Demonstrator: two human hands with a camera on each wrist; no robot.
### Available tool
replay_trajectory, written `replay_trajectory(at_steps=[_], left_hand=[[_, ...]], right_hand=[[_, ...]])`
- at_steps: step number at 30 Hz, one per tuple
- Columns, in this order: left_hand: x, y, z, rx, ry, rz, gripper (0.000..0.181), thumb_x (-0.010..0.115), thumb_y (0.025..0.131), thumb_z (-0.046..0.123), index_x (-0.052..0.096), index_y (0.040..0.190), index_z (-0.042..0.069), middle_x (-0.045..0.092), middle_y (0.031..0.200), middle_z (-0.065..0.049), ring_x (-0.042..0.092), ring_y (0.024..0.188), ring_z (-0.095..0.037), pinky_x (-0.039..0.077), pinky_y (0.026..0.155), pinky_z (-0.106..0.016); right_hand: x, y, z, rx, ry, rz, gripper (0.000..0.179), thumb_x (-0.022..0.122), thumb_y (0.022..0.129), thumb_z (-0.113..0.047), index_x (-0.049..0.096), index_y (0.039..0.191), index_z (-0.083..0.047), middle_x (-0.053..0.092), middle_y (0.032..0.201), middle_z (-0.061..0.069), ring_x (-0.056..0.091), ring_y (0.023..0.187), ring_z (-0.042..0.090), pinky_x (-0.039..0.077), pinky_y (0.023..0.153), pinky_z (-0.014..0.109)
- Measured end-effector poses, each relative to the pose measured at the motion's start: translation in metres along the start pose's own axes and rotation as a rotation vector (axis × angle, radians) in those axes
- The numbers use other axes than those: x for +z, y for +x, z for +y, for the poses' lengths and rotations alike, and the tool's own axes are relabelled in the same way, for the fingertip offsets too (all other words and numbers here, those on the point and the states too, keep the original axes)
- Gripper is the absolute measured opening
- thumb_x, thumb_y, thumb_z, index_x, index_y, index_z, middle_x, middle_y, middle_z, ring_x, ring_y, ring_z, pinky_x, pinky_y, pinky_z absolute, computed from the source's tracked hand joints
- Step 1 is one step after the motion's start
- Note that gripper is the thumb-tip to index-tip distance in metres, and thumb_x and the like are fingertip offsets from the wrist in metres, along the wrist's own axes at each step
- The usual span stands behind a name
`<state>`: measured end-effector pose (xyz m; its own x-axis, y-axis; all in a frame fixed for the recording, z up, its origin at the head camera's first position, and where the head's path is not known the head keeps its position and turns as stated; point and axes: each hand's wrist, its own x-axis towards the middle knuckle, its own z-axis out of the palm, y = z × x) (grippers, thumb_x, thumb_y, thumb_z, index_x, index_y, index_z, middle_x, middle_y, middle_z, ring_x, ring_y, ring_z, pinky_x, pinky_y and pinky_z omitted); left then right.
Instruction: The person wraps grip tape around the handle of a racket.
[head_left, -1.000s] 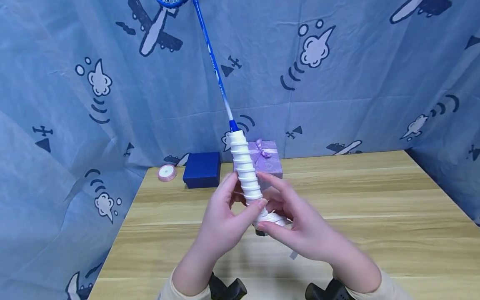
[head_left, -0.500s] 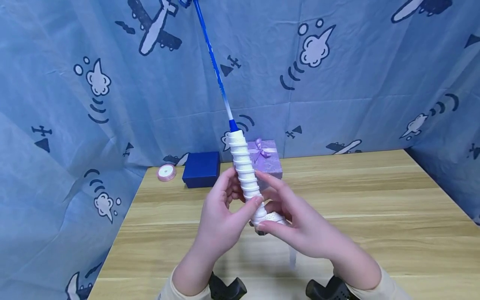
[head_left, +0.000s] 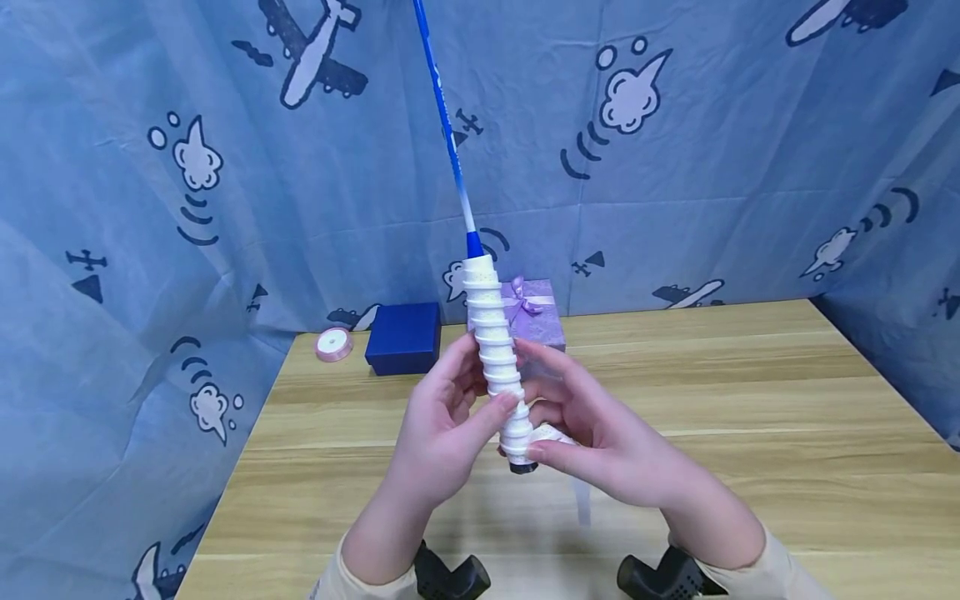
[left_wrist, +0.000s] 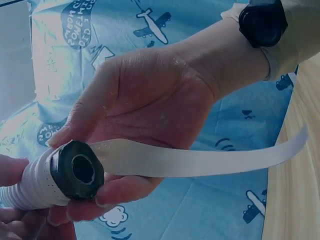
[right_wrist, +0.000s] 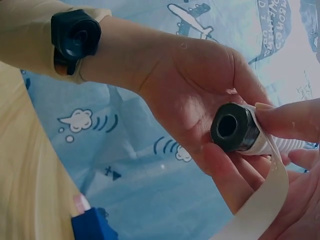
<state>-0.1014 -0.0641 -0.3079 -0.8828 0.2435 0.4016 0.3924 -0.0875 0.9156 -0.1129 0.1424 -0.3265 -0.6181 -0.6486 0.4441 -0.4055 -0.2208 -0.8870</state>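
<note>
A badminton racket (head_left: 450,142) with a blue and white shaft stands tilted between both hands; its head lies out of view. White ridged grip tape (head_left: 491,333) winds round its handle. My left hand (head_left: 435,437) holds the handle at mid-length, thumb in front. Near the butt, my right hand (head_left: 618,442) pinches the tape against the handle with thumb and fingers. A loose strip of tape (left_wrist: 215,161) trails past the right palm in the left wrist view. The dark butt end (right_wrist: 240,131), with a round hollow, shows in the right wrist view.
On the wooden table (head_left: 720,400) a dark blue box (head_left: 403,337) and a pink-rimmed ribbon spool (head_left: 333,344) stand at the back left. Behind the handle sits a purple gift box (head_left: 543,321) with a bow. A blue patterned curtain (head_left: 712,150) hangs behind.
The racket's shaft has swung to the right at the top, and its head has left the view. The dark butt end shows more plainly below the tape. Both hands keep their hold.
</note>
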Motion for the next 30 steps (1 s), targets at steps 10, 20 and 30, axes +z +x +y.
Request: replay_trajectory(at_steps=[10,20,30], left_hand=[[0.005,0.002,0.001,0.025,0.180,0.098,0.056,0.077,0.091,0.006,0.055,0.142,0.011,0.066,0.118,-0.005,0.064,0.097,-0.022,0.060,0.084,-0.030],[0.008,0.003,0.001,0.022,0.135,0.140,0.053,0.072,0.093,0.001,0.055,0.143,0.011,0.066,0.123,-0.005,0.067,0.097,-0.024,0.063,0.084,-0.030],[0.011,0.007,0.002,0.005,-0.017,0.026,0.054,0.063,0.097,-0.003,0.048,0.149,-0.002,0.060,0.139,-0.017,0.063,0.108,-0.025,0.060,0.095,-0.029]], right_hand=[[0.003,-0.001,-0.005,0.020,-0.382,0.152,0.086,0.074,0.089,0.008,0.030,0.160,-0.014,0.063,0.120,0.006,0.063,0.101,0.017,0.058,0.079,0.026],[0.002,0.002,-0.005,0.070,-0.370,0.179,0.071,0.074,0.092,0.001,0.041,0.152,-0.019,0.049,0.108,0.007,0.051,0.096,0.019,0.053,0.072,0.027],[-0.008,0.000,-0.006,0.032,-0.204,0.073,0.080,0.072,0.091,0.008,0.031,0.157,-0.011,0.057,0.115,0.013,0.058,0.094,0.021,0.056,0.077,0.028]])
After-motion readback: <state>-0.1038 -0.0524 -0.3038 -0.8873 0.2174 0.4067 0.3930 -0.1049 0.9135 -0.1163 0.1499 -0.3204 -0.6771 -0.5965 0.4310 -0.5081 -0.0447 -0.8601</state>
